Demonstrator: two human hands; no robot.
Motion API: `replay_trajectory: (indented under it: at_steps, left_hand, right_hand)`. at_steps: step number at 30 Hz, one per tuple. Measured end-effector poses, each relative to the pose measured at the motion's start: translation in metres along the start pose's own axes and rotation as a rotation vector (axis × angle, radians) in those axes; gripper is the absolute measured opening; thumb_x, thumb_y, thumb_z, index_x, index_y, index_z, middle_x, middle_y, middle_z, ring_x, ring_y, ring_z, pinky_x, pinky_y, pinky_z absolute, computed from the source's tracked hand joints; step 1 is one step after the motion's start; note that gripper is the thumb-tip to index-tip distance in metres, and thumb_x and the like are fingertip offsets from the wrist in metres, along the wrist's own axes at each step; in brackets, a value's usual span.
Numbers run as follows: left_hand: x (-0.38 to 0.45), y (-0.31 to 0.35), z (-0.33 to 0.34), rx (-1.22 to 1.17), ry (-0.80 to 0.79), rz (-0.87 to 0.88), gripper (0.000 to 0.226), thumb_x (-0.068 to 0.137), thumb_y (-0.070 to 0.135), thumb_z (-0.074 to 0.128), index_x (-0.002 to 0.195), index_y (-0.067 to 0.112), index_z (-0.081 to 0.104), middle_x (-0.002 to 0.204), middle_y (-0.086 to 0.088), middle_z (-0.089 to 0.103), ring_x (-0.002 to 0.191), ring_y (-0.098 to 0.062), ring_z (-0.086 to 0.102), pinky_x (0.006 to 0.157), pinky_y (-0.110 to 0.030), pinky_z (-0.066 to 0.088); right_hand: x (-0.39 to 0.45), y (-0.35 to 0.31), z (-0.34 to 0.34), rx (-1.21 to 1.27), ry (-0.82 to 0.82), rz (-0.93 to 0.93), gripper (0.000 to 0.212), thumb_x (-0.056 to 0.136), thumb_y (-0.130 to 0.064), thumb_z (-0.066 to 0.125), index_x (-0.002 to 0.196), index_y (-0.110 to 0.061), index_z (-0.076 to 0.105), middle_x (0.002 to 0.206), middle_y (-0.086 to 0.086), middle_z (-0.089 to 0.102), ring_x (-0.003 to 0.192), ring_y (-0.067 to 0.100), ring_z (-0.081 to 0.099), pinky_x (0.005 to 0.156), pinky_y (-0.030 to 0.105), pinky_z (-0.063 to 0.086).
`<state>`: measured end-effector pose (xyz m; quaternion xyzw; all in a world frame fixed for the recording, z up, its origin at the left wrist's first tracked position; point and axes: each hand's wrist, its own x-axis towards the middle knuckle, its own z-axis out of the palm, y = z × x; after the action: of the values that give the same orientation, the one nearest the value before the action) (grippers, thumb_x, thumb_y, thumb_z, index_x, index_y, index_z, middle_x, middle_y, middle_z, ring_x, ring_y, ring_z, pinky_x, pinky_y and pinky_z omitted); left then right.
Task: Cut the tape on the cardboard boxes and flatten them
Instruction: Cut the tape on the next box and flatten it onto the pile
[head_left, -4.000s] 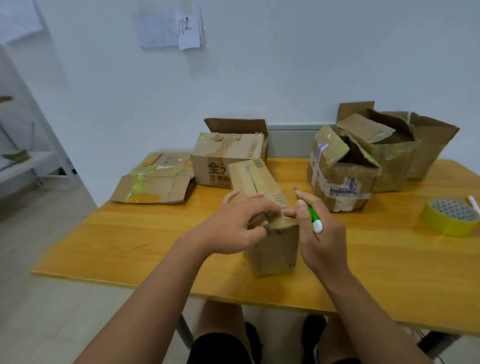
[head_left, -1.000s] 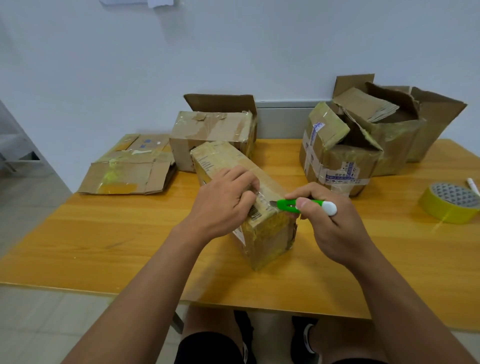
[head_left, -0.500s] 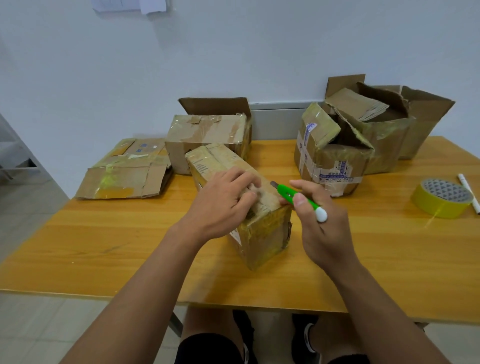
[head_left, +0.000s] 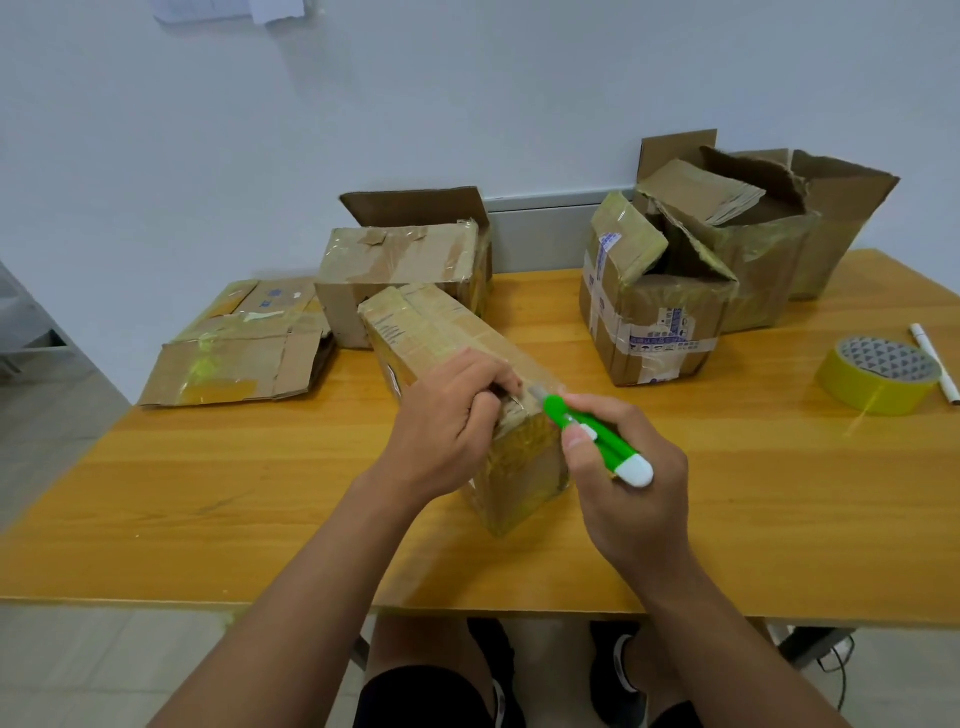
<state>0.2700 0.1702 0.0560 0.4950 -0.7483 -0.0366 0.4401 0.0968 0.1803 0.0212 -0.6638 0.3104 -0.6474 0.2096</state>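
From the head camera, a long, narrow cardboard box (head_left: 457, 374) lies at a slant in the middle of a smooth, orange-yellow wooden table (head_left: 208, 488), its near end toward the person. The box is wrapped in glossy clear and yellowish tape that wrinkles at the corners. The left hand (head_left: 447, 431) rests on the near top of the box with its fingers curled, pinching at a torn edge of tape or flap there. The right hand (head_left: 623, 488) grips a green plastic cutter (head_left: 597, 441) with a rounded white end cap; its short metal blade touches the top near corner of the box, just beside the left fingertips.

At the far left lies a flattened box (head_left: 234, 358), a flat brown sheet with creased flaps and patches of shiny yellow tape. Behind the long box stands a squat taped box (head_left: 400, 265) with one flap upright against the white wall. To the right stands a cube-shaped box (head_left: 649, 322) with white printed tape bands and loose raised flaps, touching a larger, ragged open box (head_left: 769, 228) with torn, rough edges. Near the right edge of the table sits a roll of yellow tape (head_left: 872, 384), round with a patterned grey core, and just beside it a slim white pen (head_left: 935, 364).
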Motion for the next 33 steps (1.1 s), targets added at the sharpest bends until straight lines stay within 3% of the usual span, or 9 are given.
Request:
replay_trajectory:
  at_steps: [4, 9, 14, 20, 25, 33]
  left_hand:
    - [-0.002, 0.001, 0.002, -0.003, 0.001, -0.02, 0.03, 0.084, 0.017, 0.034, 0.09, 0.01, 0.062, 0.093, -0.002, 0.067, 0.098, -0.019, 0.062, 0.111, -0.039, 0.036]
    - [-0.003, 0.001, 0.005, 0.003, -0.005, -0.02, 0.028, 0.082, 0.018, 0.033, 0.092, 0.013, 0.059, 0.094, -0.001, 0.066, 0.103, -0.018, 0.061, 0.114, -0.034, 0.03]
    - [-0.002, 0.0, 0.004, 0.004, -0.036, -0.034, 0.025, 0.082, 0.02, 0.034, 0.09, 0.012, 0.057, 0.095, -0.002, 0.065, 0.105, -0.019, 0.059, 0.114, -0.027, 0.026]
    - [-0.003, -0.001, 0.004, 0.01, -0.05, -0.042, 0.024, 0.084, 0.021, 0.034, 0.09, 0.012, 0.055, 0.095, -0.003, 0.064, 0.103, -0.019, 0.058, 0.112, -0.022, 0.024]
    - [-0.002, 0.003, 0.004, -0.003, -0.027, -0.042, 0.018, 0.083, 0.019, 0.035, 0.089, 0.018, 0.052, 0.093, -0.002, 0.063, 0.098, -0.018, 0.056, 0.102, -0.04, 0.038]
    - [-0.002, 0.004, 0.001, 0.028, -0.069, -0.041, 0.016, 0.085, 0.019, 0.036, 0.089, 0.018, 0.052, 0.093, 0.0, 0.061, 0.095, -0.018, 0.055, 0.097, -0.043, 0.041]
  right_hand:
    - [-0.017, -0.004, 0.001, -0.096, -0.016, -0.042, 0.026, 0.088, -0.021, 0.055, 0.105, -0.006, 0.068, 0.084, -0.008, 0.065, 0.069, -0.01, 0.056, 0.064, 0.005, 0.039]
    - [-0.017, -0.006, 0.0, -0.116, -0.074, -0.016, 0.03, 0.089, -0.025, 0.055, 0.111, -0.008, 0.067, 0.088, -0.01, 0.065, 0.071, -0.01, 0.056, 0.064, 0.004, 0.039]
    - [-0.009, -0.005, -0.012, -0.093, -0.173, 0.041, 0.026, 0.089, -0.033, 0.053, 0.111, -0.025, 0.064, 0.088, -0.02, 0.065, 0.07, -0.002, 0.06, 0.06, 0.006, 0.04]
    - [0.012, 0.002, -0.024, -0.113, -0.366, 0.017, 0.029, 0.09, -0.036, 0.053, 0.117, -0.031, 0.062, 0.111, -0.02, 0.063, 0.105, -0.001, 0.059, 0.084, 0.013, 0.044]
    - [0.015, 0.003, -0.033, -0.173, -0.386, -0.082, 0.03, 0.09, -0.032, 0.054, 0.115, -0.022, 0.067, 0.109, -0.016, 0.062, 0.107, -0.001, 0.057, 0.089, 0.011, 0.042]
    - [0.007, 0.003, -0.028, -0.233, -0.341, -0.145, 0.033, 0.091, -0.03, 0.054, 0.115, -0.013, 0.068, 0.105, -0.005, 0.068, 0.099, 0.008, 0.061, 0.082, 0.021, 0.048]
